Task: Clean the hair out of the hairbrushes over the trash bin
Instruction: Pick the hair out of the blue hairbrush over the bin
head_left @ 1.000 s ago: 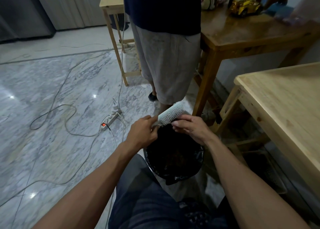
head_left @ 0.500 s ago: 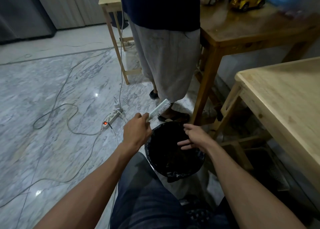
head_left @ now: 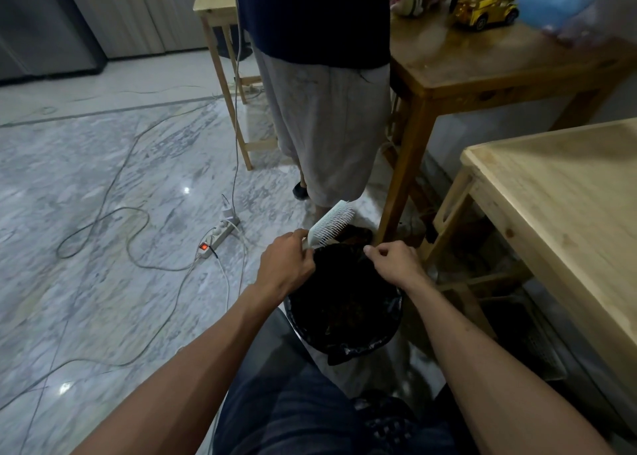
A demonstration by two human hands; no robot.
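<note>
My left hand [head_left: 287,263] grips the handle of a white hairbrush [head_left: 331,223], which points up and to the right with its bristles facing right. Below it sits the trash bin [head_left: 389,341], lined with a black bag, dark inside. My right hand [head_left: 393,260] hovers over the bin's far rim, just right of the brush, with its fingers pinched together. Whether hair is between those fingers is too small to see.
A person in a dark top and grey shorts [head_left: 327,110] stands just beyond the bin. A dark wooden table [head_left: 482,61] with a yellow toy car [head_left: 486,6] is at upper right, a light wooden table [head_left: 568,206] at right. A power strip [head_left: 219,235] and cables lie on the marble floor.
My right hand left the brush, dropped open over the bin, then rose again toward the brush with fingers pinched. My left hand turned the brush a little while keeping hold.
</note>
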